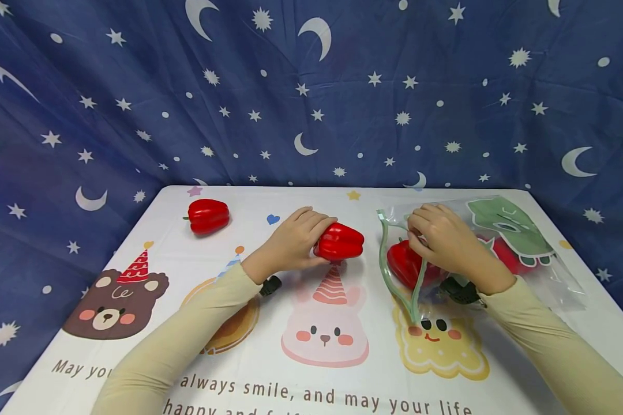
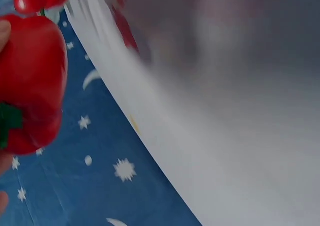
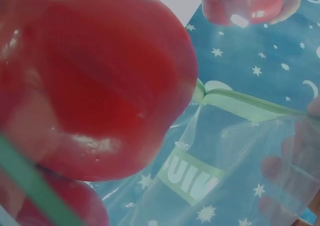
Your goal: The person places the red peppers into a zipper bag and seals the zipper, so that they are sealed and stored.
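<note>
My left hand (image 1: 301, 239) grips a red bell pepper (image 1: 340, 242) near the middle of the table, left of the bag's mouth. Its green stem end shows in the left wrist view, with fingertips along the pepper's side. On the right lies a clear zip bag (image 1: 566, 291) with a green-edged opening and a green cartoon print. My right hand (image 1: 441, 239) pinches the bag's rim and holds the mouth apart. Inside the bag, one red bell pepper (image 1: 406, 264) sits near the mouth and another (image 1: 506, 253) lies deeper, partly under the print.
A further red bell pepper (image 1: 207, 217) lies at the back left of the white table cover (image 1: 259, 374), which carries cartoon prints and lettering. Behind the table hangs a blue curtain (image 1: 291, 104) with stars and moons. Each wrist wears a small black device (image 1: 271, 285).
</note>
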`<state>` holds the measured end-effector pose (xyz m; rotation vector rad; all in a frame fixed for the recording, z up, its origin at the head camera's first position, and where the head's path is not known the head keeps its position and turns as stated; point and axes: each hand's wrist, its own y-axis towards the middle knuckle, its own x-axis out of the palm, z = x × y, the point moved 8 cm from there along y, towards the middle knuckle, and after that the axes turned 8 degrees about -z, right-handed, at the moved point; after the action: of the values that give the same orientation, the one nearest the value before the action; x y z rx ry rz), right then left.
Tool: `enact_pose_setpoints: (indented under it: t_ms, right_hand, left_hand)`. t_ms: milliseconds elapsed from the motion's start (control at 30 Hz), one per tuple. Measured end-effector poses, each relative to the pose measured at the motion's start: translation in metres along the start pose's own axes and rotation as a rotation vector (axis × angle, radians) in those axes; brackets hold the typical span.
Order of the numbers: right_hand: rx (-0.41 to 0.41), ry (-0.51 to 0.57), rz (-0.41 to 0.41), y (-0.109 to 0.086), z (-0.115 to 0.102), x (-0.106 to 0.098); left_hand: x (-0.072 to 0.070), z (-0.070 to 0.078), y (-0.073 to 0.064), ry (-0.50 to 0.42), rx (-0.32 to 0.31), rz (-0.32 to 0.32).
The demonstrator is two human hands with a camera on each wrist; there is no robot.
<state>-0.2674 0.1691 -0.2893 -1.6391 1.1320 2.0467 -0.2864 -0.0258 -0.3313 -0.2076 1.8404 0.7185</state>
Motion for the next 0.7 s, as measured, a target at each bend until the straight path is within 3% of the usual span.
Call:
enact_pose_setpoints:
  t_ms: [467,700]
  right_hand:
    - [-0.006,0.001,0.018,0.001,0.000,-0.002]
    - [-0.009,-0.001,0.020,0.001,0.000,-0.002]
  left_hand:
    - [0.013,0.028,0.021,0.034,-0.109,-0.079]
    - [0.019,0.034,0.028,0.060,-0.156,-0.058]
